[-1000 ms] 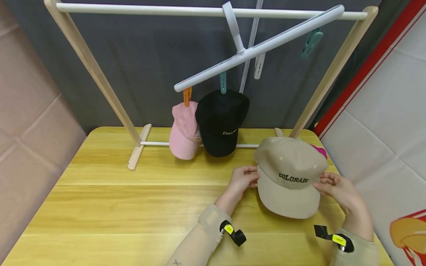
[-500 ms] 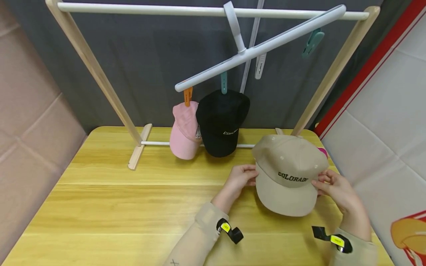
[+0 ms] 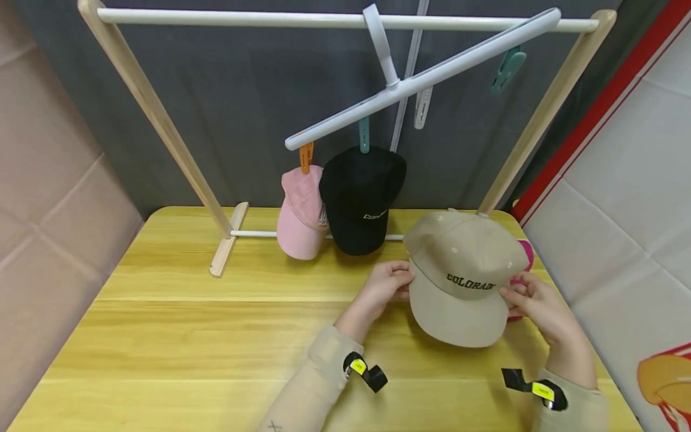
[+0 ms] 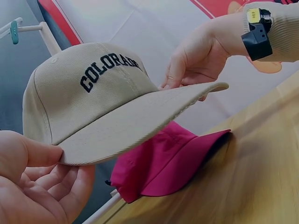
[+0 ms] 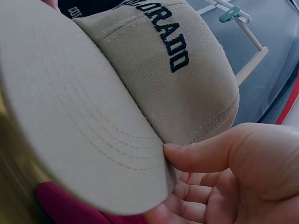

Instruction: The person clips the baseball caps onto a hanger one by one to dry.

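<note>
A beige cap [image 3: 464, 264] with COLORADO lettering is held off the table between both hands, its brim facing the person. My left hand [image 3: 382, 289] pinches one side of the brim, thumb on top and fingers beneath, as the left wrist view shows. At the opposite side, my right hand [image 5: 233, 172] pinches the cap where brim meets crown. Below and behind it lies a magenta cap [image 4: 173, 163] on the table, mostly hidden in the head view. A pink cap [image 3: 299, 210] and a black cap [image 3: 361, 198] hang from clips to the left.
A white hanger [image 3: 421, 84] hooks over the top rail [image 3: 232, 19] of a wooden rack. It carries an orange clip [image 3: 306, 157], a teal clip [image 3: 364, 135] and, without caps, a white clip [image 3: 423, 108] and another teal clip [image 3: 507, 71]. A quilted wall [image 3: 621, 240] stands right.
Both hands have moved slightly left and away from the person with the beige cap. More of the magenta cap shows behind it. The hanging caps stay in place.
</note>
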`<action>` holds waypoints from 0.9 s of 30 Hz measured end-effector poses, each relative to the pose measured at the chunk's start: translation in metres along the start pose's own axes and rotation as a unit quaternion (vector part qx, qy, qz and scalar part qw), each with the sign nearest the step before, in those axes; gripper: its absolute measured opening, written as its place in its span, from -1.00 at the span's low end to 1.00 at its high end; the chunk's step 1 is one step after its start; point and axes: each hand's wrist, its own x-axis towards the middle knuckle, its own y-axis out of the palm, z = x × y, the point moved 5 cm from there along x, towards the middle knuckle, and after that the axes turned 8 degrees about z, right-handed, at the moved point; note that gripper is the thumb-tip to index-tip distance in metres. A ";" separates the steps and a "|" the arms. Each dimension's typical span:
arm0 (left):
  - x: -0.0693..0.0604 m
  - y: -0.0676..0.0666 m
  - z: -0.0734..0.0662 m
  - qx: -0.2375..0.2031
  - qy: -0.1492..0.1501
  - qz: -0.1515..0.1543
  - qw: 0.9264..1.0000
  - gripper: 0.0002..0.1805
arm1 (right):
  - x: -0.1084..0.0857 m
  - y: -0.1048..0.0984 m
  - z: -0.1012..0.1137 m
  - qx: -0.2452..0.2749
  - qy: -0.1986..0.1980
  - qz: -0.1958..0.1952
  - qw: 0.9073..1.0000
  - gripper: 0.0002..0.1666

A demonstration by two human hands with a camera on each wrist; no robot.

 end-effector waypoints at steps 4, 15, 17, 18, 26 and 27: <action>-0.001 -0.002 -0.003 0.005 0.008 0.006 1.000 -0.76 | 0.003 0.004 0.002 -0.006 0.015 -0.001 1.000 -0.65; -0.005 -0.009 -0.019 0.036 0.029 0.004 0.999 -0.76 | 0.010 0.014 0.011 0.050 -0.011 -0.019 0.999 -0.73; -0.005 -0.010 -0.022 0.041 0.031 0.000 0.999 -0.76 | 0.012 0.016 0.013 0.085 -0.027 -0.025 0.996 -0.77; -0.006 -0.010 -0.024 0.043 0.033 0.000 0.999 -0.76 | 0.012 0.017 0.014 0.101 -0.035 -0.028 0.994 -0.79; -0.009 -0.010 -0.034 0.051 0.050 0.003 0.997 -0.75 | 0.018 0.021 0.019 0.202 -0.082 -0.068 0.973 -0.89; -0.009 -0.010 -0.036 0.051 0.052 0.001 0.997 -0.75 | 0.019 0.022 0.021 0.220 -0.090 -0.073 0.969 -0.91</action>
